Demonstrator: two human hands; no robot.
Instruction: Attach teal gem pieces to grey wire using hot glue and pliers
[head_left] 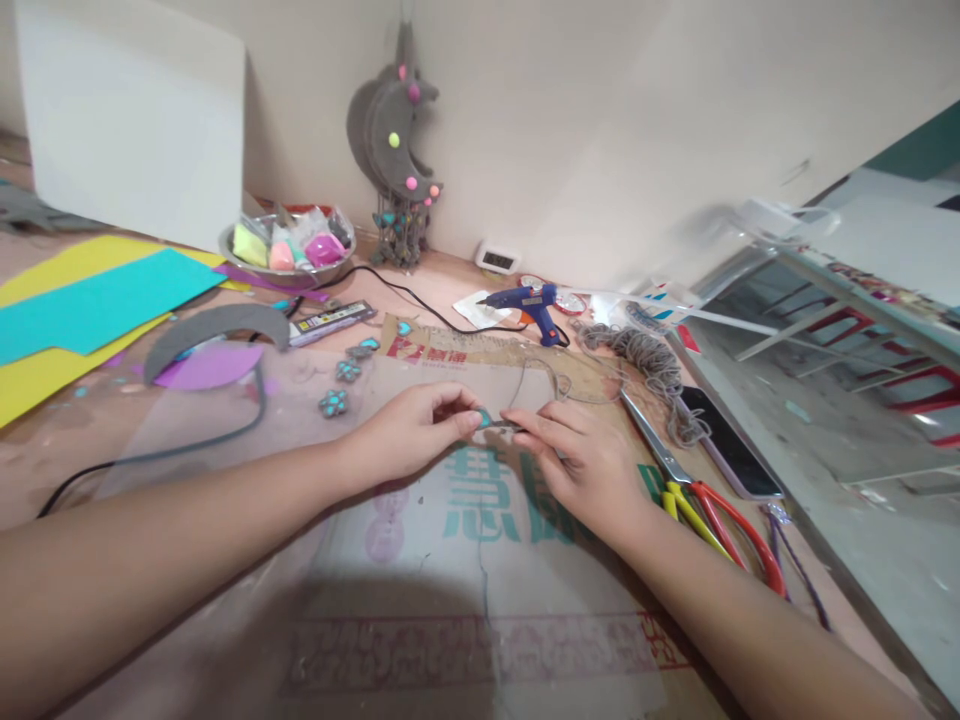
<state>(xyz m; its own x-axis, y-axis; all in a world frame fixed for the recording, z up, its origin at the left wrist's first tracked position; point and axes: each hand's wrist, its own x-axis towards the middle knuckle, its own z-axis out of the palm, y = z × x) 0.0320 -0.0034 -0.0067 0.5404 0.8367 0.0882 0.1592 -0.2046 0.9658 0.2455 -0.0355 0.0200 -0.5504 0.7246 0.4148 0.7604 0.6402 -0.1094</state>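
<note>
Grey cord [500, 425] gripped by my right hand [585, 460] meets the teal piece [484, 418] my left hand [405, 430] pinches, seemingly for steadiness, glue gun [538, 304] at one o'clock.

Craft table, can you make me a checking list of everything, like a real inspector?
Surface: printed brown cardboard on a pinkish tabletop.
Held things: small teal-and-grey piece.
Clutter: tangled grey string, metal scissors with red and yellow handles, and black-screened phone, all right of the cardboard's middle.
Hands: left and right fingertips pinch the small piece.
Cables: black cable reaches blue glue gun; another lies at left.
Surroundings: grey crescent-moon decoration against pale wall.
</note>
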